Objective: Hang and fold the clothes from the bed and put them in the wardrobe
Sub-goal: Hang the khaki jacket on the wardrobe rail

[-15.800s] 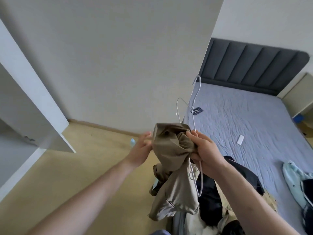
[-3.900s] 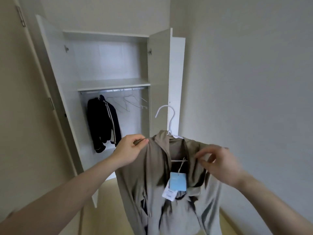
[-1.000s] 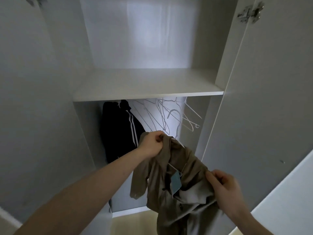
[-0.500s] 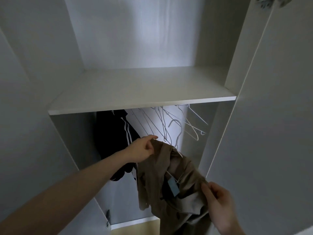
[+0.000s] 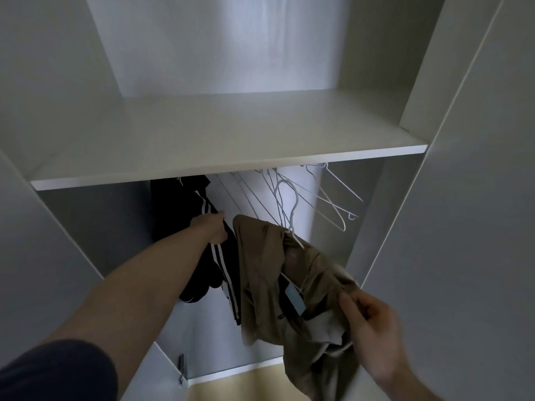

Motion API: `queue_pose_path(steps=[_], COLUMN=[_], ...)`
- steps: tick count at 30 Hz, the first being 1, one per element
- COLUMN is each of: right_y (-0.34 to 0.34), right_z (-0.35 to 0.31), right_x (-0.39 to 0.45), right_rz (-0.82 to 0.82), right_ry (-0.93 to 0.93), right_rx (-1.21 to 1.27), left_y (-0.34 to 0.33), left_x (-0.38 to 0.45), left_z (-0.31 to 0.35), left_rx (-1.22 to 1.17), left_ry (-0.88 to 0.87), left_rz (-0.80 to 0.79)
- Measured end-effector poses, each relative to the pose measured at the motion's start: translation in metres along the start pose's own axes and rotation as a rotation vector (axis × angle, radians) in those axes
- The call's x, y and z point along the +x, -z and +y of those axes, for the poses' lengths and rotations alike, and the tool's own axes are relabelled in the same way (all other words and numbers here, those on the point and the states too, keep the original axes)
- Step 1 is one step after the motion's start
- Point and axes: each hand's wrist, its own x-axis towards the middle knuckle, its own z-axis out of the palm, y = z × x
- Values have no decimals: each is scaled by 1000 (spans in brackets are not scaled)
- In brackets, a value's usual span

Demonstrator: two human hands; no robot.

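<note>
Shelf edge (image 5: 231, 172): just above hanging bay.
Left hand (image 5: 212, 230): fingers curled round black jacket (image 5: 208, 256).
Right hand (image 5: 370, 328): pinches tan garment (image 5: 260, 270), on white hanger (image 5: 289, 204), inside wardrobe (image 5: 72, 241).
Empty hangers (image 5: 333, 204): right of it.

Single head view, close up, facing forward and slightly down into open wardrobe (image 5: 202, 166), arms reaching in.

Khaki shirt (image 5: 260, 273), white-striped black jacket (image 5: 202, 209)

Left hand (image 5: 211, 230) grips black jacket (image 5: 202, 256); right hand (image 5: 373, 325) holds hangered tan shirt (image 5: 260, 285).
</note>
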Motion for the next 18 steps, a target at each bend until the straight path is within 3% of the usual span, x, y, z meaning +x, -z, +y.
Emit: queue_pose_path(steps=[4,10,18], right_y=[-32,-100,-197], right_z=[-6,-14,-28], right_x=[1,17,66], right_rz=[14,12,-39], right_ry=[-2,-46,-108], right_rx=[-20,-32,0], left_y=[-3,-11,-13], left_x=[-1,-5,-8], left_z=[-24,-68,-102], left_rx=[-55,-388,-369], left_ry=[-17,38,75], left_rz=[29,43,75])
